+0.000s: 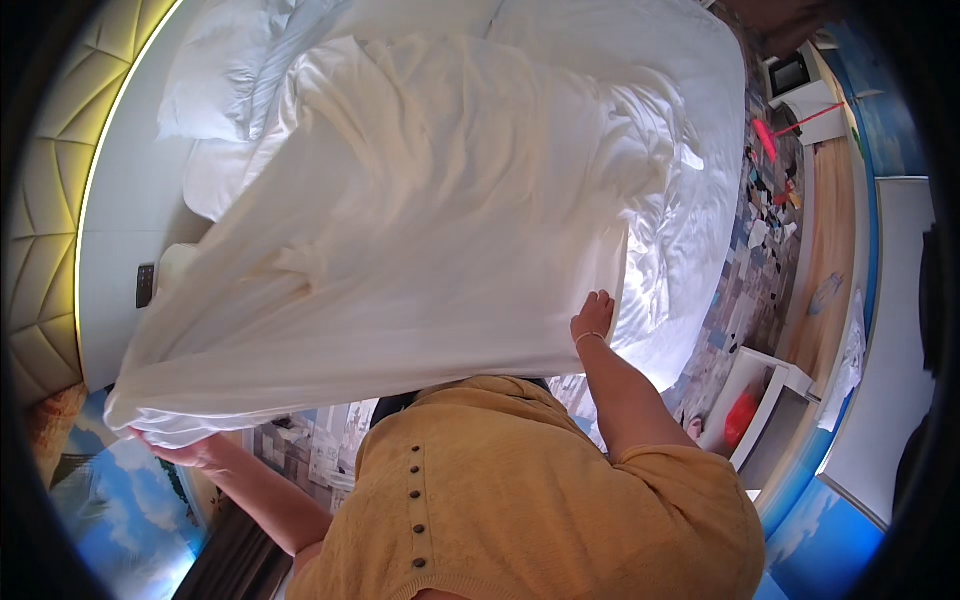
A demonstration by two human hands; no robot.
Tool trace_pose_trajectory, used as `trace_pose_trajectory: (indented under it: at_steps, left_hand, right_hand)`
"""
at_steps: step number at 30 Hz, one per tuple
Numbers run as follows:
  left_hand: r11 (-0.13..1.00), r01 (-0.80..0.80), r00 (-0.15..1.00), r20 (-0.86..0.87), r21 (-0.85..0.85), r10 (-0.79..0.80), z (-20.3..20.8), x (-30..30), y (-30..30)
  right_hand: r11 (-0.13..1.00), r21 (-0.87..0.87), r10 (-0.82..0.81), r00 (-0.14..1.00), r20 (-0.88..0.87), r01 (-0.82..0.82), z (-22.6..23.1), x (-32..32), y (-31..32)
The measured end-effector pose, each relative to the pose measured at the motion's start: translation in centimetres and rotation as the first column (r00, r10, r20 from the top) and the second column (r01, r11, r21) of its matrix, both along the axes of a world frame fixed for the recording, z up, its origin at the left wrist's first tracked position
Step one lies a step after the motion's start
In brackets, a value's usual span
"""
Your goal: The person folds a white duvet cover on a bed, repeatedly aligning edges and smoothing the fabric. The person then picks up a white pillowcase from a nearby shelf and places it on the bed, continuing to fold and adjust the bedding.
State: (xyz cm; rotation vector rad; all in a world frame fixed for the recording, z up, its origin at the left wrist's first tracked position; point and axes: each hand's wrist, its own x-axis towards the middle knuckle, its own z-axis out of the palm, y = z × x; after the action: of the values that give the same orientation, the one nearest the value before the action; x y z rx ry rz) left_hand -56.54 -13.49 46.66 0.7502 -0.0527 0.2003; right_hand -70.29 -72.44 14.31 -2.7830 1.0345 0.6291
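A large white sheet (pixel 430 230) stretches over the bed, wrinkled and partly lifted along its near edge. At the far left my left hand (pixel 185 450) is closed on a bunched corner of the sheet, with the fingers partly hidden under the cloth. My right hand (pixel 593 315), a thin bracelet at its wrist, grips the sheet near its right edge with bent fingers. Between the two hands the near edge hangs across the front of my body. Beneath the sheet, the bed's white bedding (pixel 715 100) shows on the right.
White pillows (pixel 215 95) lie by the padded, lit headboard (pixel 50 190) on the left. To the right, litter (pixel 765 225) is scattered over the patterned floor near a red broom (pixel 766 140). A white cabinet (pixel 750 375) with a red bag (pixel 741 418) stands at the lower right.
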Motion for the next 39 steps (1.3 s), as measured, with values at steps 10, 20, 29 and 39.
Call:
trace_pose_trajectory:
  at_steps: [10, 20, 29, 39]
  left_hand:
    - [0.812, -0.576, 0.791, -0.184, 0.100, 0.583, 0.9, 4.3, 1.6]
    - [0.696, 0.122, 0.861, -0.424, 0.707, 0.280, -2.8, 9.0, -12.0]
    - [0.178, 0.971, 0.229, -0.844, 0.160, -0.485, -9.0, 4.2, -24.4]
    - [0.209, 0.936, 0.351, -0.762, 0.282, -0.544, -6.5, 3.3, -22.2]
  right_hand:
    - [0.674, -0.170, -0.734, 0.624, -0.269, 0.719, -5.2, -4.6, -3.7]
    - [0.616, 0.286, -0.107, 0.282, 0.953, -0.734, 8.4, 13.4, 14.0]
    - [-0.431, 0.616, 0.136, 0.628, 0.766, -0.659, 22.7, 12.2, 17.4]
    - [-0.599, 0.735, -0.358, 0.715, -0.601, 0.318, 3.7, 11.6, 10.0]
